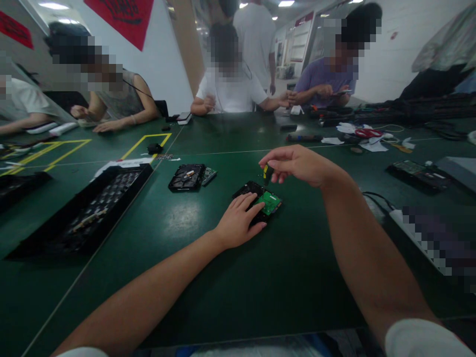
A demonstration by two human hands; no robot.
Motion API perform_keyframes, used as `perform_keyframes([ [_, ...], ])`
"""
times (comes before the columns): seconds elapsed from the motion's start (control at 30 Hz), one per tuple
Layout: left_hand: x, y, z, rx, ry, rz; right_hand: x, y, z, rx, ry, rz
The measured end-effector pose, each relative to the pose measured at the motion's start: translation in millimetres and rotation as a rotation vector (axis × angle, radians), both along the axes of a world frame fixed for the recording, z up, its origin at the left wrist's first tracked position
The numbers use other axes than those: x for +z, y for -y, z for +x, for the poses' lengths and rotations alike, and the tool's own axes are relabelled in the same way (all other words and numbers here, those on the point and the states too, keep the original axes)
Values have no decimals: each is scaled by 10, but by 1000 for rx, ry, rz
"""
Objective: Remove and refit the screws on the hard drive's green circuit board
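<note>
Hard drive [270,202] lies under the left fingers [248,202].

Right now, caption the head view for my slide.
Left hand on a hard drive, right hand holding a yellow-and-black tool.

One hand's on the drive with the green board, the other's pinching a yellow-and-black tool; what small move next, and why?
I'd likely ease the right hand down to seat the yellow-and-black tool on the drive: it points down near the far edge, and the left hand lies spread across the drive, probably steadying it. Whether the tip touches is too small to tell.
</note>
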State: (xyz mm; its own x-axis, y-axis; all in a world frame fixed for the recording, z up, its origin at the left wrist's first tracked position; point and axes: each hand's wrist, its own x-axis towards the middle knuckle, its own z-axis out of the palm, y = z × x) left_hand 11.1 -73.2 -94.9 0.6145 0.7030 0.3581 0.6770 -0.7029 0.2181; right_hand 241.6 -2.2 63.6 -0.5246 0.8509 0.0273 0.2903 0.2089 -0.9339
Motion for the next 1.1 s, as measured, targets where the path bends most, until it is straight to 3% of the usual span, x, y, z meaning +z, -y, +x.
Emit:
perform_keyframes([
  [0.33, 27, 7, 4, 4, -16, -10, -25, 8, -8, -39, 68, 55],
  [0.57, 34, 11, 1, 7, -10, -23, -2, 35, -31, -12, -16, -2],
  [0.8, 23, 5, 3, 1, 4, -14, 37, 44, -10, 26, 81, 106],
  [1.1, 23, 9, 7, 8, -16, -24, 25, 25, -7, 25, 43, 78],
])
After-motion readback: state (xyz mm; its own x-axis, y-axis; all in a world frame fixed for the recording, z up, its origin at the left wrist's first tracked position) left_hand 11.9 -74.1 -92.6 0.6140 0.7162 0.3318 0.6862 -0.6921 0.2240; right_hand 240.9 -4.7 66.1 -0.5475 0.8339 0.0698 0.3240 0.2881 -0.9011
